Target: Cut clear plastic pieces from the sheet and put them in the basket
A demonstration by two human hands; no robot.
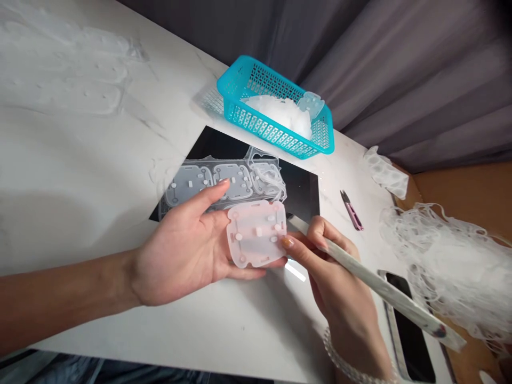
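A small translucent silicone pad (260, 233) with raised nubs and slots lies across the fingers of my left hand (182, 250), palm up with the thumb raised off the pad. My right hand (340, 277) grips a long, flat, pale-handled tool (380, 282); its narrow tip, partly hidden, points to the pad's far side, and its kind is unclear. My right thumb touches the pad's right edge. Behind my hands, a translucent sheet of similar joined pads (192, 184) rests on a black mat (302, 189), with loose trimmed strips (270, 176) at its right end.
A turquoise basket (276, 140) holding white pieces stands at the back. Pink-handled thread snips (352, 210) lie to the right. Beyond are a heap of translucent scraps (460, 266), a phone (412, 330) and a cardboard surface (460, 186). More clear sheets (80, 69) lie at left.
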